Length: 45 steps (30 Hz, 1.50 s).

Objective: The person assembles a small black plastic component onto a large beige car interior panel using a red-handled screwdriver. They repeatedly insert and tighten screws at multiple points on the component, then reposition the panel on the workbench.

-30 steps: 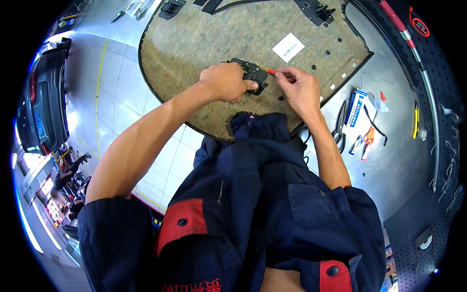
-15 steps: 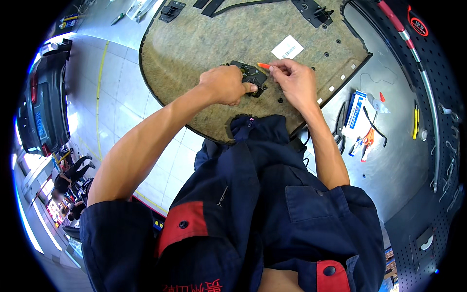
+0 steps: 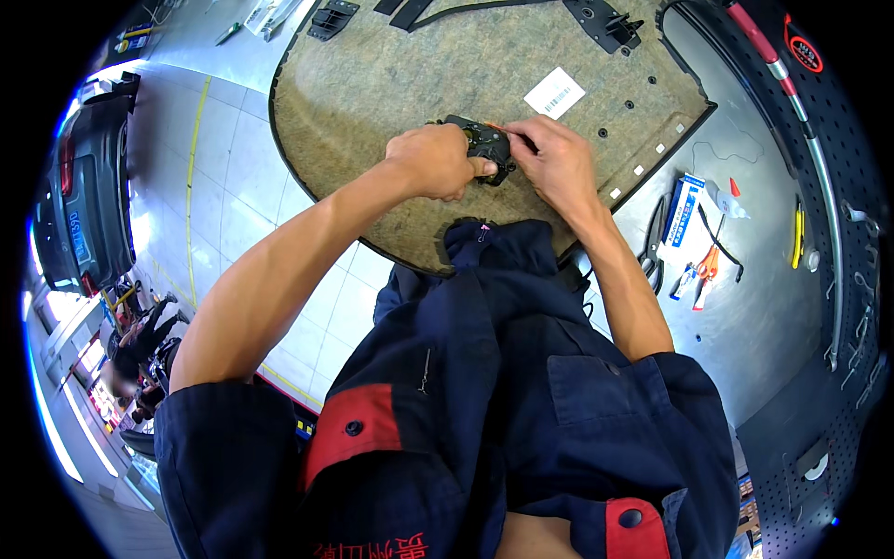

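L hand [image 3: 428, 160] grasping blk mech part [image 3: 479, 140] on fuzzy brown panel [image 3: 372, 84], thumb on its near side. R hand [image 3: 559, 160] pinching slim orange item [image 3: 494, 126], mostly hidden, at part's far edge; exact contact unclear. White label [image 3: 554, 92] just beyond R hand.

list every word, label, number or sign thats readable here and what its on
Described, not quoted:
White label on the panel: barcode; any finer print is too small to read.
Blue-and-white box: printed characters.
Navy jacket: red embroidered characters.
Parked car: blue plate with characters.
Black mechanism: no text I can make out.
Other marks: too small or blurred.
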Tool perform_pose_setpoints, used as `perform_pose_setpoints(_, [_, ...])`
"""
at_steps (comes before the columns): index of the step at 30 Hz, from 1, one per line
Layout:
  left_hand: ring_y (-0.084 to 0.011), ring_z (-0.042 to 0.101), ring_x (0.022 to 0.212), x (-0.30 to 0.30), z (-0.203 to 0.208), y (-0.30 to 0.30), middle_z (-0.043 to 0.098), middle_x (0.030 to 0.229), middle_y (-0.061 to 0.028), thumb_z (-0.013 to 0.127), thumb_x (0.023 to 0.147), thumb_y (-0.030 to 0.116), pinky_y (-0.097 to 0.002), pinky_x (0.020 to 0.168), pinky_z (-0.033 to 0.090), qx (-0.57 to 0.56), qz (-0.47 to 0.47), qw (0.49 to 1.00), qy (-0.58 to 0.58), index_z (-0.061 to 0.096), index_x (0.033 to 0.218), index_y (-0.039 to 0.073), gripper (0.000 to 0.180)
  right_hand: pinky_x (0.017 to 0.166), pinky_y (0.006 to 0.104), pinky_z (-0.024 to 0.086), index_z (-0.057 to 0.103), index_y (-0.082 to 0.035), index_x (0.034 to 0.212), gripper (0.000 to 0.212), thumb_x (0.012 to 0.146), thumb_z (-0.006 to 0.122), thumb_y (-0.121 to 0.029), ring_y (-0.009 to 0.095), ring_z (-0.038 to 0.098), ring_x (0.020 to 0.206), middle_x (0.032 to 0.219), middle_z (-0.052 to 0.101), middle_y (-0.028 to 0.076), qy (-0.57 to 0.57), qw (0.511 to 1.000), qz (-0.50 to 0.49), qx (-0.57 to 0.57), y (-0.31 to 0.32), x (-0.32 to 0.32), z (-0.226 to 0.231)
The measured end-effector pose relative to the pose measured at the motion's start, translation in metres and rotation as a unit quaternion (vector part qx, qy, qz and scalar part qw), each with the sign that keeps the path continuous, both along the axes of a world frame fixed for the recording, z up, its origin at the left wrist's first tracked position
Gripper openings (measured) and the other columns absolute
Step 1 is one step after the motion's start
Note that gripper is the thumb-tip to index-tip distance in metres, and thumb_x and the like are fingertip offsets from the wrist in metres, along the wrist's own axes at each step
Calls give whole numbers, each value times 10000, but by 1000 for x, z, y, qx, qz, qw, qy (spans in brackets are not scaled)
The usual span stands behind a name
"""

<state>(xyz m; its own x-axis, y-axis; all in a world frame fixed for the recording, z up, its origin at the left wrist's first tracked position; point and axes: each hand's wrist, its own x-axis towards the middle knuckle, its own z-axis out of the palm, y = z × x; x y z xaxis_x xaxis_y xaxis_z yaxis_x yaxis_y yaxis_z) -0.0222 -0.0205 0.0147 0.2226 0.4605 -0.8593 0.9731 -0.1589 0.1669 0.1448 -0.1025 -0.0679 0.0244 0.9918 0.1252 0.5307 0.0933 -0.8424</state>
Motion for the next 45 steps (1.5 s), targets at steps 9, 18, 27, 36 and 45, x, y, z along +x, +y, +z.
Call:
perform_pose_setpoints(9, [-183, 697, 622, -2, -3, -1, 651, 542, -14, 641, 927, 585, -367, 699, 546, 2, 6, 1000, 5, 710, 574, 106, 599, 693, 369, 553, 743, -29, 985, 148, 855, 696, -82, 305, 703, 772, 885, 718, 149, 24, 998, 7, -53, 4, 6, 2])
perform_pose_setpoints(18, [-181, 684, 592, -1, 0, 1, 644, 533, -19, 641, 932, 581, -362, 670, 541, -6, 0, 1000, -6, 695, 559, 97, 613, 693, 344, 556, 753, -34, 1012, 166, 856, 712, -71, 274, 707, 770, 867, 719, 116, 15, 1000, 5, -7, -4, 6, -5])
perform_pose_setpoints(27, [-165, 672, 552, -2, -2, 0, 634, 519, -25, 631, 943, 576, -355, 637, 535, -7, 11, 1000, -16, 673, 546, 90, 629, 679, 400, 536, 713, -39, 958, 134, 825, 718, -46, 297, 654, 791, 851, 627, 93, -83, 995, 37, 44, -10, 0, -10])
perform_pose_setpoints(36, [-162, 669, 545, -3, -4, 0, 638, 524, -16, 632, 946, 566, -354, 632, 534, -7, 6, 1000, -17, 678, 557, 88, 618, 700, 408, 548, 715, -53, 934, 89, 858, 689, -92, 319, 669, 793, 855, 647, 100, -78, 996, 4, 33, 8, -1, 9])
perform_pose_setpoints(45, [-193, 729, 784, -6, -1, -6, 702, 642, -13, 548, 939, 679, -380, 817, 544, 39, 0, 997, 69, 726, 633, 115, 666, 699, 401, 533, 724, -51, 993, 135, 876, 695, -111, 312, 677, 796, 913, 676, 114, -22, 997, 14, -78, 1, 13, 18])
